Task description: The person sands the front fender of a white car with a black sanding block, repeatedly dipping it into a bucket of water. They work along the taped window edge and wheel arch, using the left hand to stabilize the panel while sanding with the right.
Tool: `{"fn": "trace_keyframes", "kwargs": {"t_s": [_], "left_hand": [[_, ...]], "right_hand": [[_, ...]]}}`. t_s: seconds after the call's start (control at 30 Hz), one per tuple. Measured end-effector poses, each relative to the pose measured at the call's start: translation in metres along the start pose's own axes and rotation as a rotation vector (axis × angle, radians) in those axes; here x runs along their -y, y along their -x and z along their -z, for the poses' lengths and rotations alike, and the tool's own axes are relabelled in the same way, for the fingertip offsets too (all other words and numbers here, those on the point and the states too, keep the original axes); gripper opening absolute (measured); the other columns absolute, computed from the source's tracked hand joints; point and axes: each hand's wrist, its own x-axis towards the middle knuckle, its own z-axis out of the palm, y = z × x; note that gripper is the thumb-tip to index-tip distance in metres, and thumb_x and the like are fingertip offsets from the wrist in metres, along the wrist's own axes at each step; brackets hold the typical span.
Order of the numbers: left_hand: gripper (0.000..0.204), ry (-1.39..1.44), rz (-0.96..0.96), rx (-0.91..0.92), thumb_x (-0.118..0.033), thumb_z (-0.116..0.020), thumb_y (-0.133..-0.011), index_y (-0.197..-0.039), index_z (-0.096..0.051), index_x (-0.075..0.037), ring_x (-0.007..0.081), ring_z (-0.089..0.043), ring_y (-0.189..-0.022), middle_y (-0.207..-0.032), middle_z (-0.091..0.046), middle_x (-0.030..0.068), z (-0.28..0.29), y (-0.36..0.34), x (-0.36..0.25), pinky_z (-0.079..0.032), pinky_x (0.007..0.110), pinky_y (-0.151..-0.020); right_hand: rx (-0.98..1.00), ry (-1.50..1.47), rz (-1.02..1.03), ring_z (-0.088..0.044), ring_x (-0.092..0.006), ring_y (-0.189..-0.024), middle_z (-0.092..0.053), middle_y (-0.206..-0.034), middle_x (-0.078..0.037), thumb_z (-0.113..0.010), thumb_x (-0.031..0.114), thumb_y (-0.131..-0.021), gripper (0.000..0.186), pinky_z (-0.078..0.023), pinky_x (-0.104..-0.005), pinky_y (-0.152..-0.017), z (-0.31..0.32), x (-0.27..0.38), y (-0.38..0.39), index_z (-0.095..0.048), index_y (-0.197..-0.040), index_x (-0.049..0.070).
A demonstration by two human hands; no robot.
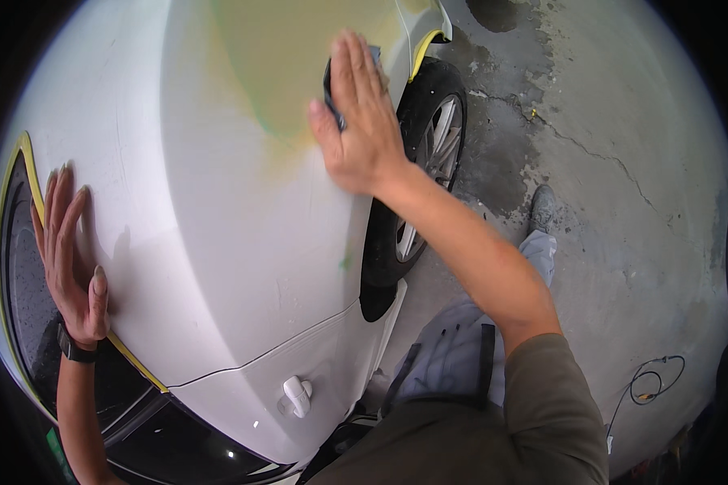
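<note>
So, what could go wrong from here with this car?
The right fingers cover a dark-edged pad at the tan-green patch; uneven pressure might mark it. The dark wristband near the yellow window edging could scratch the paintwork. The looped cable on the floor might trip someone.

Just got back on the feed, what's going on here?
A person is at the side of a white car. Their right hand lies over a dark pad on the bodywork, beside a yellow-green patch and near the wheel; the palm hides most of the pad, so the grip can't be made out. Their left hand is open, with fingers spread, at the yellow-taped edge of a dark window.
</note>
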Motion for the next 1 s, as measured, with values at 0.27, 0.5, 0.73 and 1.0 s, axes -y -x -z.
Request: {"fn": "trace_keyframes", "kwargs": {"t_s": [0.27,0.5,0.73,1.0], "left_hand": [[0.078,0.027,-0.045,-0.113,-0.067,-0.048,-0.093,-0.154,-0.055,-0.018,0.0343,-0.033,-0.157,-0.164,-0.045,0.0149,-0.015,0.006,0.013,-0.013,0.063,-0.129],[0.077,0.078,-0.013,-0.162,-0.071,-0.044,-0.095,-0.156,-0.053,-0.025,0.0330,-0.029,-0.159,-0.168,-0.040,0.0110,-0.025,0.008,0.021,-0.016,0.066,-0.128],[0.079,-0.023,-0.024,-0.159,-0.071,-0.045,-0.095,-0.154,-0.055,-0.020,0.0333,-0.030,-0.158,-0.166,-0.043,0.0118,-0.025,0.003,0.019,-0.015,0.064,-0.129],[0.076,-0.031,-0.053,-0.160,-0.069,-0.044,-0.095,-0.156,-0.053,-0.024,0.0315,-0.030,-0.159,-0.166,-0.043,0.0103,-0.024,0.004,0.024,-0.009,0.068,-0.128]], "right_hand": [[0.173,0.011,0.047,-0.012,-0.0437,-0.161,-0.012,-0.174,-0.026,-0.042,0.050,-0.106,0.085,-0.014,-0.0579,-0.128,-0.037,0.088,0.134,-0.013,-0.167,-0.001],[0.053,0.041,0.001,-0.019,-0.0465,-0.159,-0.022,-0.170,-0.030,-0.044,0.040,-0.109,0.077,-0.017,-0.0491,-0.129,-0.009,0.041,0.008,-0.018,-0.164,-0.007],[0.180,0.049,0.077,-0.010,-0.0459,-0.161,-0.012,-0.172,-0.030,-0.039,0.050,-0.108,0.085,-0.010,-0.0568,-0.130,-0.042,0.105,0.122,-0.009,-0.166,-0.003],[0.089,0.071,0.008,-0.011,-0.0476,-0.160,-0.012,-0.171,-0.033,-0.041,0.044,-0.110,0.083,-0.010,-0.0556,-0.130,-0.033,0.075,0.115,-0.009,-0.164,-0.009]]}}
